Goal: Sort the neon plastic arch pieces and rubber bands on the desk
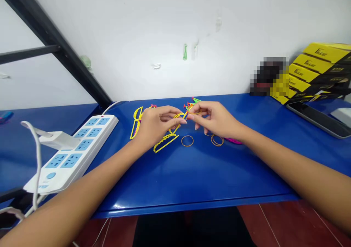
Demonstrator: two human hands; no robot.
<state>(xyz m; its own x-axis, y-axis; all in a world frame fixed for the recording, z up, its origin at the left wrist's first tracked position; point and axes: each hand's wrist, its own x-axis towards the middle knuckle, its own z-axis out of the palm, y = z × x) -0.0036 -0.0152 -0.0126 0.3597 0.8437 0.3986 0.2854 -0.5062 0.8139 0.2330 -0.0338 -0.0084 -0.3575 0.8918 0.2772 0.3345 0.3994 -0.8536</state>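
Observation:
Over the blue table, my left hand [157,124] is closed on a yellow toy bow [178,119], gripping it between thumb and fingers. My right hand [214,119] pinches at the far tip of this bow, with a thin orange-brown rubber band [197,112] at its fingers, partly hidden. Another yellow toy bow [166,143] lies just below my left hand. More yellow bows [136,120] lie left of it, partly covered. Loose rubber bands [187,141] rest on the table below my hands. Behind my right hand are small green and orange pieces with red tips [195,101].
On the left stands a white power strip [79,144] with a plugged-in adapter [59,140] and white cables. Yellow-and-black boxes [312,71] are stacked at the back right, with a dark phone [319,119] before them. A pink piece [233,141] lies beneath my right wrist.

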